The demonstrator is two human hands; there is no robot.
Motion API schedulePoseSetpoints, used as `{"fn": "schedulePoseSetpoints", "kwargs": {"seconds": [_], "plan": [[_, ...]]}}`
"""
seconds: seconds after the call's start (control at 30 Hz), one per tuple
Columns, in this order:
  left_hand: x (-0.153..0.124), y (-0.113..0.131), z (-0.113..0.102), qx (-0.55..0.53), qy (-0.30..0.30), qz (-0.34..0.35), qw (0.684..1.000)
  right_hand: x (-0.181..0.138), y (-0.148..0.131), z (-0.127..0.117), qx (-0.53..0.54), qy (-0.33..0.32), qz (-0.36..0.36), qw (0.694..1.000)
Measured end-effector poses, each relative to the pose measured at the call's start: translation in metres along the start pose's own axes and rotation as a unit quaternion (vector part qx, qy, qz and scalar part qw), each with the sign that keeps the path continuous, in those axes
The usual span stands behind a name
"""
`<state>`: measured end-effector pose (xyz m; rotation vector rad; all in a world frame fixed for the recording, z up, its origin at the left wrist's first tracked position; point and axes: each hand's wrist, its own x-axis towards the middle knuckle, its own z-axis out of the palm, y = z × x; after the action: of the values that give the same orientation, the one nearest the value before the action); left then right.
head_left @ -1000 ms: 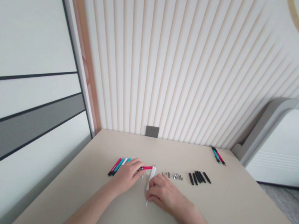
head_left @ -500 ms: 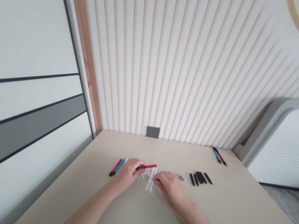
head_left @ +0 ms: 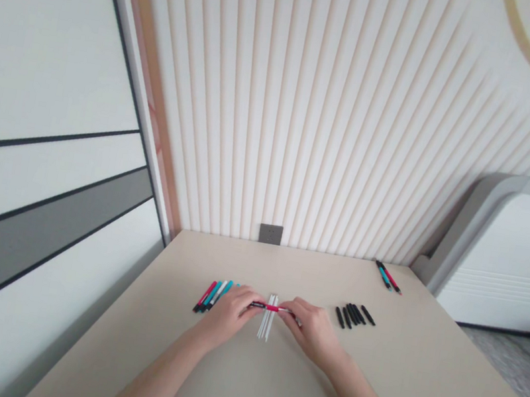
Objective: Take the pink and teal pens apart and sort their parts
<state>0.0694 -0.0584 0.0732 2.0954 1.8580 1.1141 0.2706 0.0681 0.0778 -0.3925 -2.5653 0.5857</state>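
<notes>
Above the middle of the table, a red-and-black pen barrel (head_left: pixel 272 308) lies sideways in the fingers of my left hand (head_left: pixel 233 311), its black end toward the palm. Pinched in my right hand (head_left: pixel 312 330) is a thin white pen refill (head_left: pixel 284 309), which meets the barrel's red open end; how far it reaches inside is hidden. Below the barrel, several white refills (head_left: pixel 265 327) lie side by side on the table. Left of my left hand is a row of red, blue and white pen barrels (head_left: pixel 212 294), partly covered by that hand.
Several black pen parts (head_left: pixel 355 314) lie to the right of my right hand. Blue and red pens (head_left: pixel 389 277) rest at the table's far right corner. Behind the table (head_left: pixel 246 383) stands a ribbed wall with a dark socket (head_left: pixel 271 234).
My right hand has come up from the refills with one refill and brought it to the barrel's red end. My left hand has turned the barrel level.
</notes>
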Motion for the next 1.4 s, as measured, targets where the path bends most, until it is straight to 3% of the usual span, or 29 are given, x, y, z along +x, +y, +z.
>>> {"fn": "schedulePoseSetpoints", "kwargs": {"seconds": [0.63, 0.93, 1.13, 1.4], "plan": [[0.001, -0.013, -0.003, 0.059, 0.055, -0.029, 0.996, 0.000, 0.010, -0.006, -0.023, 0.049, 0.039, 0.998], [0.001, -0.014, -0.003, 0.068, 0.036, -0.021, 0.997, 0.000, 0.008, -0.003, -0.030, 0.041, 0.000, 0.999], [0.000, -0.016, -0.004, 0.065, 0.055, -0.036, 0.996, 0.001, 0.012, -0.004, -0.015, 0.082, 0.025, 0.996], [0.000, -0.017, -0.005, 0.066, 0.051, -0.034, 0.996, 0.001, 0.010, -0.006, -0.016, 0.071, 0.009, 0.997]]}}
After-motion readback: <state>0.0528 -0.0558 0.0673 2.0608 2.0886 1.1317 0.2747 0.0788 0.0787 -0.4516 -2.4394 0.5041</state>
